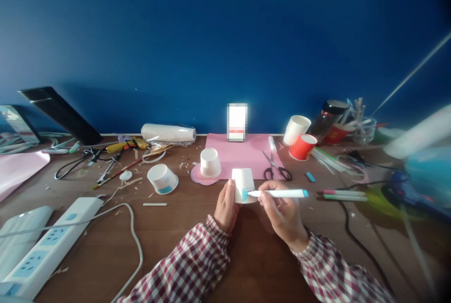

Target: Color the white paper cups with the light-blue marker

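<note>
My left hand (227, 206) grips a white paper cup (243, 178) by its side, the cup upside down over the table's near middle. A light-blue patch of colour shows on the cup near its rim. In my right hand (280, 209) is a white marker with a blue end (283, 193), its tip touching the cup at the blue patch. Just left of the cup, another white paper cup (210, 162) stands on a round pink paper piece (204, 180). Farther left lies a cup with a blue patch (162, 178).
Scissors (276, 167) rest on pink paper (239, 152), with a phone (237, 122) upright behind. A red cup (303, 147) and more markers (345, 196) are at right. A power strip (52, 246), its cable and stacked cups (168, 132) are at left.
</note>
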Demonstrator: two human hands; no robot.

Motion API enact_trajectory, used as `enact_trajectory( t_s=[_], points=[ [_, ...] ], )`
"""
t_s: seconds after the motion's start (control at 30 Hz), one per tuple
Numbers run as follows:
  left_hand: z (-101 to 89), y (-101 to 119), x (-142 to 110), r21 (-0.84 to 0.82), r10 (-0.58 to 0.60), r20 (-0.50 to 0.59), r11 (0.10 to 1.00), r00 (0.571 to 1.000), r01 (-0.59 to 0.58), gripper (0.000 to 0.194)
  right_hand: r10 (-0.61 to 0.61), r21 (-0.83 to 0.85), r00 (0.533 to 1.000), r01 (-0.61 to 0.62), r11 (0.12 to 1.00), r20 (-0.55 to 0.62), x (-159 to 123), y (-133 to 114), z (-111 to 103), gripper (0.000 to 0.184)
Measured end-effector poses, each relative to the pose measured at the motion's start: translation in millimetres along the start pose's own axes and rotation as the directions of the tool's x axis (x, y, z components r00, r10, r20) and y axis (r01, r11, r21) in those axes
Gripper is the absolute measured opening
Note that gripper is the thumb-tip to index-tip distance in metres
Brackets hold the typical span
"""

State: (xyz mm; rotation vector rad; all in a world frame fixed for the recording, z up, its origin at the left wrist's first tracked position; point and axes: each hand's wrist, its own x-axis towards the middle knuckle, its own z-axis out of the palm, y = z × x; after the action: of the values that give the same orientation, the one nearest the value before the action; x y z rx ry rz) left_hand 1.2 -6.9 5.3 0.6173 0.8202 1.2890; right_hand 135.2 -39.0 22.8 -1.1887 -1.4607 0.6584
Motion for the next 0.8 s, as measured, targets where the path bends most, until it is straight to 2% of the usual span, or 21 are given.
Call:
enact_trajectory(
  t_s=[0.13, 0.57, 0.8],
  points=[
    [-2.8, -4.8, 2.0, -0.056, -0.021, 0.03, 0.998, 0.999, 0.022, 0.048, -0.016, 0.011, 1.0, 0.016, 1.0, -0.012, 1.9, 0.4, 2.1, 0.014],
    [-6.4, -7.2, 2.3, 0.087, 0.016, -0.003, 0.996, 1.0, -0.016, 0.051, -0.018, -0.027, 0.999, 0.02, 0.999, 0.048, -0.7, -2.0, 3.0, 0.015],
    [-6.5, -9.4, 3.4, -0.033, -0.018, 0.018, 0.999, 1.0, 0.019, 0.047, -0.027, 0.005, 0.998, 0.026, 1.0, 0.06, -1.4, -2.1, 3.5, 0.013]
  ],
)
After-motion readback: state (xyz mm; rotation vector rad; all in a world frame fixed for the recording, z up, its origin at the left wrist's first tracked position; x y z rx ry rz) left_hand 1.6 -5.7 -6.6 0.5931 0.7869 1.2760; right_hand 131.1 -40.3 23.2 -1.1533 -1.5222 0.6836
